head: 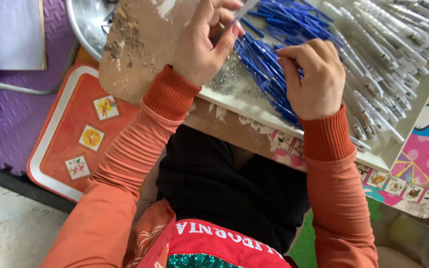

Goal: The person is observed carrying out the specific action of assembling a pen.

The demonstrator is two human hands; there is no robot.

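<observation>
Pinched between thumb and fingertips of the left hand (202,47) is a slim pen part (241,15), pale and bluish, blurred, with its long axis slanting from the fingers up and to the right toward the top edge of the view. Fingers of the right hand (314,77) are pressed together and curled down onto a heap of blue pen refills (269,74); whether they actually grip one cannot be told. Those refills are thin, straight plastic sticks lying mostly parallel, their long axes running from upper left to lower right across a shallow pale tray (373,159). Just left of the heap, under the left hand, lies a small scatter of tiny metal springs (229,77), grey and glinting. To the right, filling the rest of the tray, are rows of white pen barrels (393,44), smooth, tapered and slanting the same way as the refills. Both wrists wear ribbed orange sleeves (170,94). Beneath the tray sits a worn board (140,39) with flaking brown surface, resting on a low table (423,164) with a pink cartoon-printed top. On the purple foam floor mat (11,114) at left lies an orange tray (70,129) with a white rim and small square pictures.
</observation>
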